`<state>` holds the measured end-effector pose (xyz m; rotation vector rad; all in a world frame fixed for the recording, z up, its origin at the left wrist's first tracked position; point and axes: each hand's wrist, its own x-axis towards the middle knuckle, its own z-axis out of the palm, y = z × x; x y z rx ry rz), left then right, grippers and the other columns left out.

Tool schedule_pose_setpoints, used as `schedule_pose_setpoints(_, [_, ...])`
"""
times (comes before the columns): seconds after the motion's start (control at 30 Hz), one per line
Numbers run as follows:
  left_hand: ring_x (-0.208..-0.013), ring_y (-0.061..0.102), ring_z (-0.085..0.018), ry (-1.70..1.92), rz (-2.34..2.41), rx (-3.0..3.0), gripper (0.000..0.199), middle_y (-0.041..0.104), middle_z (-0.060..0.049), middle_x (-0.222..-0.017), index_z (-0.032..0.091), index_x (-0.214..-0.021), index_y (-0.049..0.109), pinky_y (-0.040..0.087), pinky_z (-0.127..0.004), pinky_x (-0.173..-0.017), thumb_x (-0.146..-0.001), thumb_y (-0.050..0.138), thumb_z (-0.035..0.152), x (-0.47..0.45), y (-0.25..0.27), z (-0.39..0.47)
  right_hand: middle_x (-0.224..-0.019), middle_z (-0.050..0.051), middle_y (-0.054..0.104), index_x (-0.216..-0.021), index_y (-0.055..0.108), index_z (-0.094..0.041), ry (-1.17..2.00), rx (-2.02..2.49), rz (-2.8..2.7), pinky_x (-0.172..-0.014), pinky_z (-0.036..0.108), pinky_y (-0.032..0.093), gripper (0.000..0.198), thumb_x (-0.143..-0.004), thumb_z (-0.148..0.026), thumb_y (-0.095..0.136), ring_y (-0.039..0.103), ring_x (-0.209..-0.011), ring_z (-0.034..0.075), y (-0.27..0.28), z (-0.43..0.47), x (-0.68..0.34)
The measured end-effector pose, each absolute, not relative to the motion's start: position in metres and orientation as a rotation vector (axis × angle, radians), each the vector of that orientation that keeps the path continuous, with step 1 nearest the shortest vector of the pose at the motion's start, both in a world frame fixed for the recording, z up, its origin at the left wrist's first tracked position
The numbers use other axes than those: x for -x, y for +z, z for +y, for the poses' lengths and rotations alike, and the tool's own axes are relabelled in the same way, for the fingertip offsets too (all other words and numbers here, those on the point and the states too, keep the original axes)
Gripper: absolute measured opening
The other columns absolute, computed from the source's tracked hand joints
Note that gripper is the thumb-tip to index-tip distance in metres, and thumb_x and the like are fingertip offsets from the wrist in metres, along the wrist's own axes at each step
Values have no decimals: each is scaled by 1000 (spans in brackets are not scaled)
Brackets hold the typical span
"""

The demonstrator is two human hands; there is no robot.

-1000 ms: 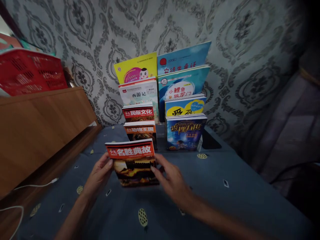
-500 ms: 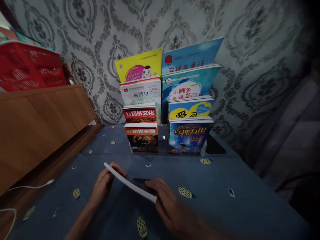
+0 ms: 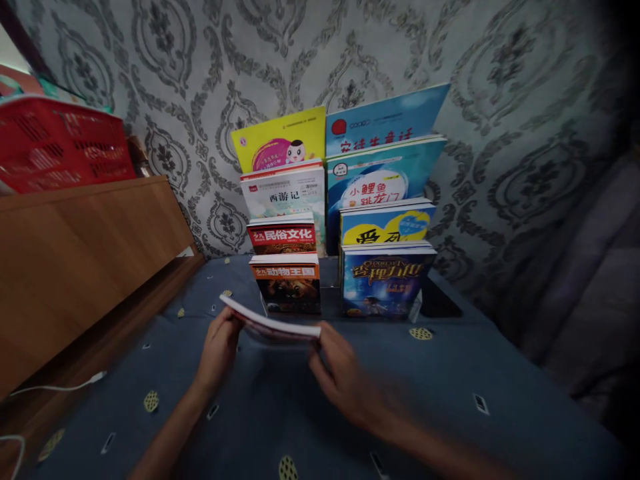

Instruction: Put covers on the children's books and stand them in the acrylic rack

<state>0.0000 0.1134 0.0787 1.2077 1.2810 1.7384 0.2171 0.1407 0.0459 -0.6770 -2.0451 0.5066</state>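
A thin book [image 3: 273, 325] hangs above the blue cloth, its white page edge upward and its covers mostly hidden from me. My left hand [image 3: 223, 340] grips its left end, and my right hand [image 3: 336, 363], slightly blurred, pinches its right end. Just beyond it stand two stepped rows of books. At the front of the left row is an orange-and-black animal book [image 3: 287, 283]; a dark blue book [image 3: 385, 283] fronts the right row. Behind them rise a red book [image 3: 283, 237], a yellow book [image 3: 280, 137] and a light blue book [image 3: 387, 117].
On the left, a wooden cabinet [image 3: 90, 267] carries a red basket [image 3: 65, 143]. A white cable [image 3: 60, 387] lies along the wooden edge. A flat black object [image 3: 440, 300] rests right of the books. Patterned wallpaper [image 3: 350, 53] covers the wall behind.
Both hands have raised the book and brought it closer to the standing rows. It has turned from a steep slant to nearly level. The view has shifted slightly.
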Motion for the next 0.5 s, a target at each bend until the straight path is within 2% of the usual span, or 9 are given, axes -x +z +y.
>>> schedule_pose_setpoints(0.13, [-69,47,-13,1967,1039,-1277,8,54,1,-69,19,-69,59,42,-23,-68,-62,57,21,-9,106,146,-93,10,63,-99,56,-22,287,630,-1962,-83,40,52,21,-93,-14,37,61,-92,25,71,177,-212])
schedule_pose_setpoints(0.23, [-76,54,-14,2071,873,-1335,10,61,1,-76,19,-72,60,46,-24,-76,-64,54,19,-16,119,173,-86,7,60,-93,53,-22,155,662,-1894,-76,40,50,14,-90,-16,41,58,-85,24,87,203,-210])
schedule_pose_setpoints(0.37, [-87,63,-18,2053,811,-1418,22,68,-1,-85,19,-84,65,50,-30,-85,-67,50,18,-21,121,198,-84,6,58,-88,51,-23,88,731,-1831,-73,40,48,10,-87,-17,43,56,-82,24,89,223,-209])
schedule_pose_setpoints(0.5, [-89,66,-18,2031,765,-1430,25,70,-1,-84,19,-85,66,51,-30,-85,-67,49,17,-20,112,210,-83,6,57,-87,50,-23,86,717,-1856,-72,38,48,10,-85,-17,43,56,-79,23,82,232,-210])
